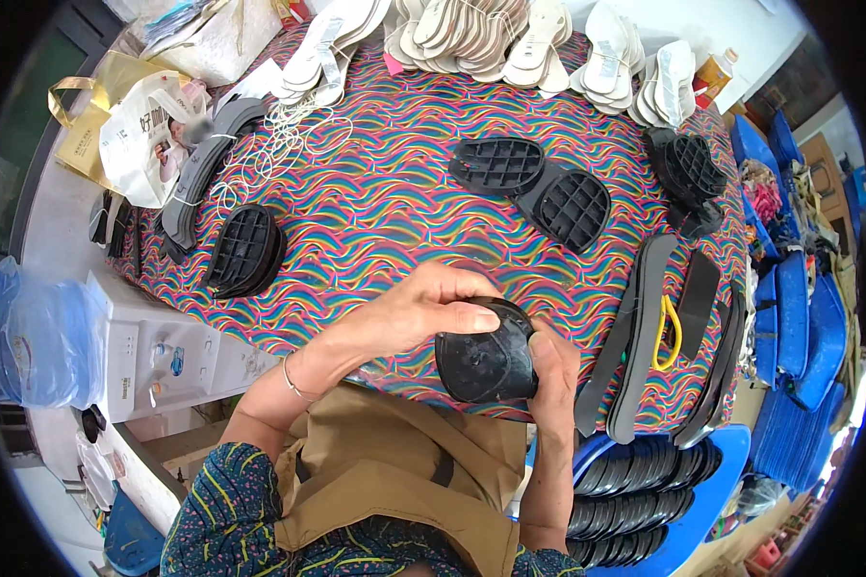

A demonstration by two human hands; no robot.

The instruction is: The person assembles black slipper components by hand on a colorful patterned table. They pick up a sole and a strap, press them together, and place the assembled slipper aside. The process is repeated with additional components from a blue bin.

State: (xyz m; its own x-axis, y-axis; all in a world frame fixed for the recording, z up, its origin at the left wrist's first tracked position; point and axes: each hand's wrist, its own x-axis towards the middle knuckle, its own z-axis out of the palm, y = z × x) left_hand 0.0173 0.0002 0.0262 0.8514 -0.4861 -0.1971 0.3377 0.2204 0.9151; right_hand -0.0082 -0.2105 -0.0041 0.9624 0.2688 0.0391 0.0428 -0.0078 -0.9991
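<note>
Close above the front of the table I hold a smooth, rounded black piece (486, 361), which looks like a moulded shoe heel. My left hand (428, 306) reaches over its far edge, the thumb lying on top. On its right side my right hand (554, 370) grips the edge with the thumb upward; most of those fingers are hidden. Beyond my hands lie two black pieces with gridded hollow faces, one at the left (497, 165) and one at the right (574, 210). A stack of similar gridded pieces (245, 252) stands to the left.
A patterned cloth (375, 212) covers the table. Long dark strips (637, 337) and a yellow loop (666, 332) lie at right. Pale sole-shaped sheets (462, 34) line the back. White cord (279, 144) tangles at left. A blue crate (731, 462) of black pieces stands below right.
</note>
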